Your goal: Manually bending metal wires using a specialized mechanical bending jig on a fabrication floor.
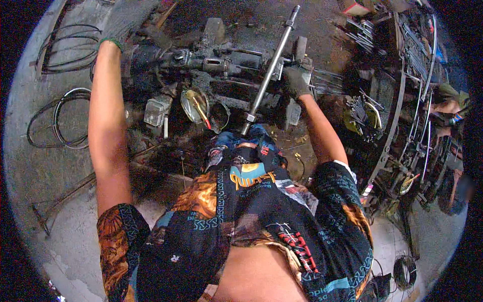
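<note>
My left hand (pixel 121 22), in a grey glove with a green cuff, reaches out past the left end of a dark, greasy machine (pixel 216 64). Motion smears its fingers, so their grip cannot be made out. My right hand (pixel 298 81), in a dark glove, is at the machine's right end, close to a metal block (pixel 301 50). Its fingers are lost against the dark parts. A long shiny steel rod (pixel 269 75) with a nut near each end lies slantwise across the machine, just left of my right hand. Its near end comes close to my lap.
Coiled cables (pixel 70 121) lie on the floor at left. Before me stand a clear plastic box (pixel 157 111) and a round container (pixel 195 105) with a brush in it. A bucket of metal rods (pixel 363 116) and a long metal rack (pixel 397 100) stand at right, a person (pixel 448 105) beyond.
</note>
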Demonstrator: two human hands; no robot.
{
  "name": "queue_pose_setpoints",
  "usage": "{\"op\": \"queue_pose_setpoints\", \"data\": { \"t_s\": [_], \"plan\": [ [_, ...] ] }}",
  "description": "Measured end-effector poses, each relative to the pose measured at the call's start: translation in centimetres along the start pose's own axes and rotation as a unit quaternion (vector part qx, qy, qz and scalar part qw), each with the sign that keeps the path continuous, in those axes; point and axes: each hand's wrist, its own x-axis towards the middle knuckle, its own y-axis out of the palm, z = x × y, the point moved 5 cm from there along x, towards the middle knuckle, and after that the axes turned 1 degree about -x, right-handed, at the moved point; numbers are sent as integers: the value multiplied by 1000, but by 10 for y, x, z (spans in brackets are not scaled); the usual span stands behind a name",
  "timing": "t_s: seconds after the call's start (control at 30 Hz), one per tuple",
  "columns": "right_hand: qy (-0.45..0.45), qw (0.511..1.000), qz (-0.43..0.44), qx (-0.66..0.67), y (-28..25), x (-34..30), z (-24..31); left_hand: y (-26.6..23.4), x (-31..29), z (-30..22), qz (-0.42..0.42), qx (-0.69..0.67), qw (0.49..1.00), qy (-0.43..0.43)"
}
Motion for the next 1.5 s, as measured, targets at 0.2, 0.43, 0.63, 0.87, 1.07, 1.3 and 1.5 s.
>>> {"op": "queue_pose_setpoints", "data": {
  "t_s": [0.2,0.43,0.63,0.87,1.07,1.3,1.5],
  "plan": [
    [-38,994,-83,67,26,3,-41,-1,9,13,-6,41,999,17],
    [12,992,-122,24,-52,-22,32,-1,1,16,-106,18,994,36],
    [-102,993,67,-5,-58,-62,119,5,2,11,22,-19,1000,0],
    [-150,984,95,-29,-18,-33,175,16,16,17,-57,-3,992,115],
    [-205,976,31,63,-73,-30,224,17,19,14,-89,2,983,159],
    [-239,966,52,81,-113,48,216,23,27,28,-23,-43,986,161],
    [-268,948,-32,-172,-137,72,151,20,16,16,-134,-6,955,263]
  ]
}}
